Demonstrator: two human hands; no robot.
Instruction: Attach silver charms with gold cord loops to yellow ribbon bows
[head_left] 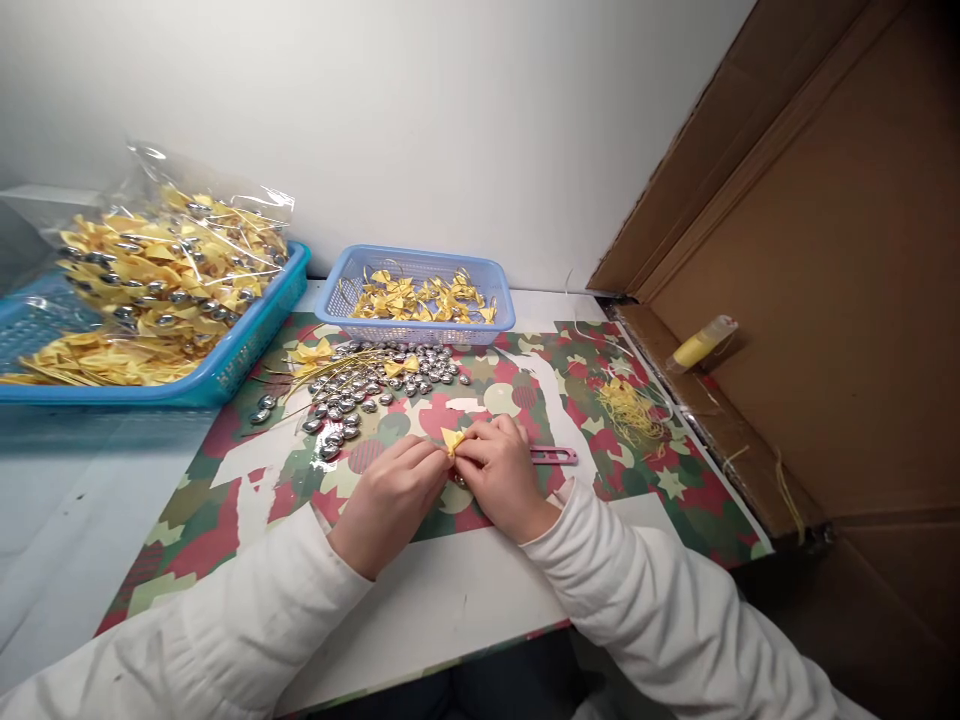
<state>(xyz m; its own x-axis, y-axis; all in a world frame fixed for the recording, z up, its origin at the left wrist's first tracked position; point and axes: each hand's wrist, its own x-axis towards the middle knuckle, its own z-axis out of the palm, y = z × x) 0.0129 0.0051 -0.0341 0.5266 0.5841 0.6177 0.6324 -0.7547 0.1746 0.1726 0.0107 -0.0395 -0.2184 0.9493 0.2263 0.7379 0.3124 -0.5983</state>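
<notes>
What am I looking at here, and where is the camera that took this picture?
The camera sits on a person's head and looks down at their own two hands, so you see what they see. The left hand and the right hand meet over a patterned mat, and the fingers of both pinch one small yellow bow. Just behind them lies a heap of shiny silver beads. Further back, a small blue basket holds more yellow bows, and on the left a large blue tray carries a clear bag full of bows fitted with silver pieces. By the right hand lies a pink tool; beyond it, a tangle of yellow threads. A cardboard box stands along the right side.
</notes>
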